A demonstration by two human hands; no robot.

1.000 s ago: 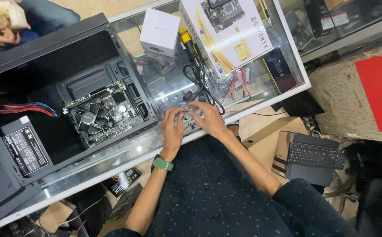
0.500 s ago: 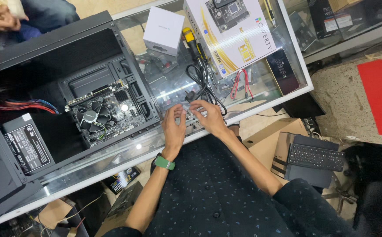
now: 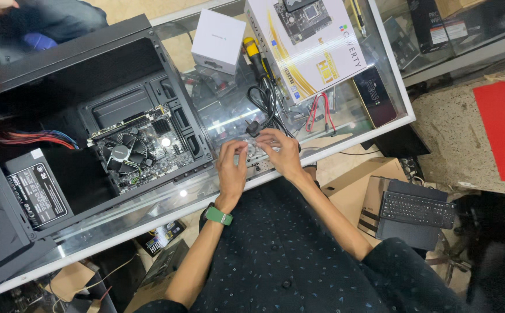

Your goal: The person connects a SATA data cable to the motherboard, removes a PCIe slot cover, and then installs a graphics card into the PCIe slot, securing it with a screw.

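left hand (image 3: 231,168): fingers curled down onto a small silvery part (image 3: 255,152) at the near edge of the glass tabletop (image 3: 380,87); looks like a pinch, but I honestly can't tell if it's actually gripping.
right hand (image 3: 282,152): same deal from the other side, fingertips bent onto that part; grip not clear either.
the part: sits between both hands, just shy of the near edge, too small and covered to say what it is.
slip risk: glass is slick and the edge is right there, so one fumble could send the part off onto the cardboard boxes (image 3: 351,185) below.
snag risk: black cable bundle (image 3: 267,101) lies touching the right fingertips, so a wrist could catch it and drag the yellow-handled screwdriver (image 3: 254,53) along.
case: open PC case (image 3: 90,104) lies toward the left end with the motherboard (image 3: 142,148) exposed; anything flicked that way could land on the fan.
phone (image 3: 374,95): near the right end, close to the near edge, so an elbow bump might tip it.
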